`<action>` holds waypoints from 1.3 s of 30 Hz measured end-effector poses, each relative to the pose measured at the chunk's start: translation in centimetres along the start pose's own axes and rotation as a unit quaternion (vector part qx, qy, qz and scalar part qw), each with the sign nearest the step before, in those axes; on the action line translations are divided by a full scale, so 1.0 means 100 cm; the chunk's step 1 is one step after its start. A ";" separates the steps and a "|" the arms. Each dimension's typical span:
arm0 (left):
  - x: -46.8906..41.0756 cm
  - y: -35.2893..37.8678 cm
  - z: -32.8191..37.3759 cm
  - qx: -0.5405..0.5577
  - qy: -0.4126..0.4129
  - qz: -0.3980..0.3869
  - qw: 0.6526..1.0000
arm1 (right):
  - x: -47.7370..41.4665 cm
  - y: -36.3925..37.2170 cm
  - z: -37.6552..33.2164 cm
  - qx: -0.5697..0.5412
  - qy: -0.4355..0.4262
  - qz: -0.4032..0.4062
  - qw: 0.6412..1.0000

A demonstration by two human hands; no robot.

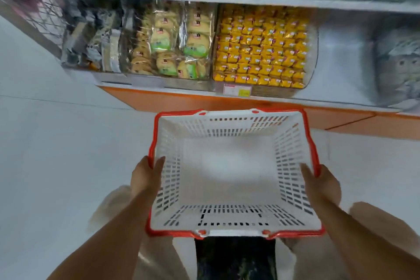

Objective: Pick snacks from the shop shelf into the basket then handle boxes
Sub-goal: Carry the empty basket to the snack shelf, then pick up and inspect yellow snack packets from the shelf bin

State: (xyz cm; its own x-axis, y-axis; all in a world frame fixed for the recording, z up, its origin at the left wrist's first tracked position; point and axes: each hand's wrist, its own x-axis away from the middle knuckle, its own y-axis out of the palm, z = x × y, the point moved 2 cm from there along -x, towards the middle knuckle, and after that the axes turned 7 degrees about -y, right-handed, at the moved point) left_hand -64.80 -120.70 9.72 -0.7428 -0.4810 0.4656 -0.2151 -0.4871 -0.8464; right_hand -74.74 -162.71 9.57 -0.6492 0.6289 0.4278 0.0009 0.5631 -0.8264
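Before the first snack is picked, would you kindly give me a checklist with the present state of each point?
1. Basket gripped on both sides: ok, left hand and right hand hold its side rims.
2. Room in the basket: ok, nothing lies inside.
3. A hand free for picking: not ok, both are on the basket.
4. Yellow snack packs stocked straight ahead: ok.
5. Clear bin open for reaching in: cannot tell.

Pale floor [56,143] meets an orange plinth [181,100], price label [237,90] just above.
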 end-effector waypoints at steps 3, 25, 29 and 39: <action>-0.017 0.040 -0.001 0.014 0.008 -0.003 1.000 | -0.020 0.034 0.020 0.010 0.009 0.024 1.000; -0.088 0.150 0.048 0.076 0.053 0.083 0.992 | -0.105 0.128 0.060 -0.122 0.021 0.142 0.982; -0.081 0.148 0.048 0.099 0.081 0.084 0.988 | -0.107 0.125 0.069 -0.141 0.003 0.158 0.977; -0.110 0.181 0.027 0.068 0.098 0.064 0.991 | -0.123 0.142 0.077 -0.074 -0.021 0.124 0.989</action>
State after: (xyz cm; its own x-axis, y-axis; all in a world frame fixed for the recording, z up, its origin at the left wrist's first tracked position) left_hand -58.78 -126.22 -10.01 -0.8705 -0.4004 0.2862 -0.0335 -0.5319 -0.8461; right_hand -72.57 -166.59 -10.22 -0.6460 0.7367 0.1998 0.2741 0.4682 -0.8400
